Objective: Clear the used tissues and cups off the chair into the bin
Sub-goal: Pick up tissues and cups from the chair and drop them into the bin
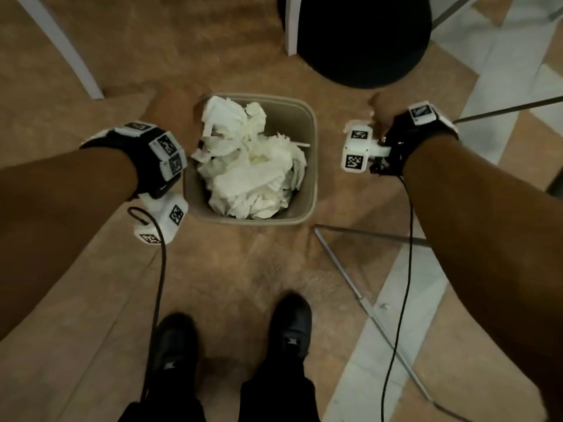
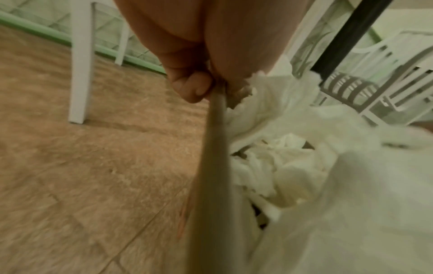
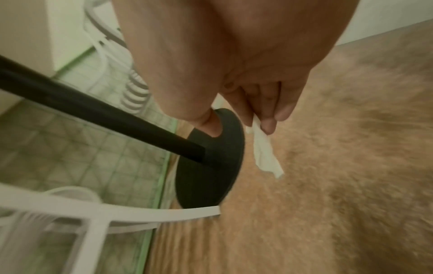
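From the head camera, a beige square plastic bin (image 1: 307, 166) stands on the tan floor (image 1: 243, 269), heaped with crumpled white used tissues (image 1: 249, 166). The left hand (image 1: 170, 111) lies at the bin's left rim; its fingers are hidden from here. The right hand (image 1: 384, 112) hangs to the right of the bin, apart from it, near a round black base (image 1: 362, 38) on the floor, and its grip is not clear in this view. Two black shoes (image 1: 231, 342) stand just below the bin. The left wrist camera shows the left hand (image 2: 194, 55) pinching the bin's rim (image 2: 216, 148), thumb outside and fingers inside against the tissues (image 2: 288, 166); a white chair leg (image 2: 81, 74) stands behind. The right wrist camera shows the right hand (image 3: 246, 77) with curled fingers pinching a small white tissue scrap (image 3: 266, 152), which dangles above the floor beside the black base (image 3: 211, 166) and its black pole (image 3: 93, 109).
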### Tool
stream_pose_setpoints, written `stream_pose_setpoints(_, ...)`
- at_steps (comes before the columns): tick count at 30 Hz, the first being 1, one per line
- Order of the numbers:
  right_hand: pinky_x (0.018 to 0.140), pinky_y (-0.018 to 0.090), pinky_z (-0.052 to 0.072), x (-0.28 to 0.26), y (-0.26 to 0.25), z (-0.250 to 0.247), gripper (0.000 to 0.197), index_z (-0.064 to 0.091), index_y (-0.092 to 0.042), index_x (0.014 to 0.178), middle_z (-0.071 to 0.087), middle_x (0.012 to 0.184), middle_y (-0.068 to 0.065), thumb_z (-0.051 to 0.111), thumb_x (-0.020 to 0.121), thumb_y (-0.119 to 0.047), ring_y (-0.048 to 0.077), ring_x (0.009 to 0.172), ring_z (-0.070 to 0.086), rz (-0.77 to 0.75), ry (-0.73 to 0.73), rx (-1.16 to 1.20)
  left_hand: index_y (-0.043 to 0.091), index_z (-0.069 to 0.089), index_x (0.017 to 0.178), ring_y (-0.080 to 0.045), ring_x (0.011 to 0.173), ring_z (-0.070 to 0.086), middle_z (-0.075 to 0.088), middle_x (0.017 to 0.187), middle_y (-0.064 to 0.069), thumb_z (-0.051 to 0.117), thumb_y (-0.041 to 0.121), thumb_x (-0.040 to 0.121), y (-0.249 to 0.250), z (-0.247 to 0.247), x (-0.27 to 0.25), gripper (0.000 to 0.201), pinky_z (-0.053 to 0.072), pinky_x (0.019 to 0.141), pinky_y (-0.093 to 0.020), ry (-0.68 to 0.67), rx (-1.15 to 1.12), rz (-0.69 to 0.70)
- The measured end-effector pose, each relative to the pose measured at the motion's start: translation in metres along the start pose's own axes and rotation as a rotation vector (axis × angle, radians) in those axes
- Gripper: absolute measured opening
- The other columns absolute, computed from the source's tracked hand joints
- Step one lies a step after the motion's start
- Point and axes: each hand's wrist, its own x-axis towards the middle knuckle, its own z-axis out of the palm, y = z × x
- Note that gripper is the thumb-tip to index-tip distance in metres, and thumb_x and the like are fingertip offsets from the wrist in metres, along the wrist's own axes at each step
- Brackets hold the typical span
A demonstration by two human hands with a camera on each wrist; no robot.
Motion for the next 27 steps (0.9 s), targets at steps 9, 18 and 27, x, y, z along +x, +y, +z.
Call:
stream_pose_setpoints(9, 0.066, 0.028, 0.057, -0.146, -0.005, 0.057, 0.008, 0.064, -0.015, 0.088, 0.066, 0.083, 0.001, 0.060, 0.089, -0.021, 0.011, 0.068, 0.065, -0.225, -0.156, 0.258, 0.011, 0.062, 0.124, -0.041, 0.106, 0.061, 0.065, 0.121, -0.019, 0.041, 0.025, 0.103, 0.018, 0.004, -0.059, 0.033, 0.049, 0.089, -0.044, -0.021, -0.080, -0.102)
stream_pose_setpoints(18, 0.091, 0.040, 0.053, -0.169, 0.114, 0.111, 0.010, 0.060, -0.018, 0.090, 0.067, 0.102, 0.011, 0.055, 0.091, -0.027, 0.031, 0.092, 0.062, 0.014, -0.274, -0.383, 0.017, 0.052, 0.139, -0.040, 0.114, 0.059, 0.060, 0.132, -0.018, 0.041, 0.024, 0.102, 0.047, 0.030, -0.119, 0.039, 0.050, 0.098, -0.046, -0.200, -0.124, -0.208)
stream_pose_setpoints(27, 0.076, 0.027, 0.036, -0.234, 0.105, 0.073, 0.021, 0.050, -0.020, 0.076, 0.057, 0.104, 0.008, 0.051, 0.095, -0.029, 0.019, 0.089, 0.047, 0.052, -0.285, -0.321, 0.008, 0.050, 0.134, -0.042, 0.106, 0.061, 0.062, 0.125, -0.022, 0.049, 0.022, 0.098, 0.094, -0.022, -0.142, 0.038, 0.053, 0.088, -0.046, -0.451, 0.084, -0.236)
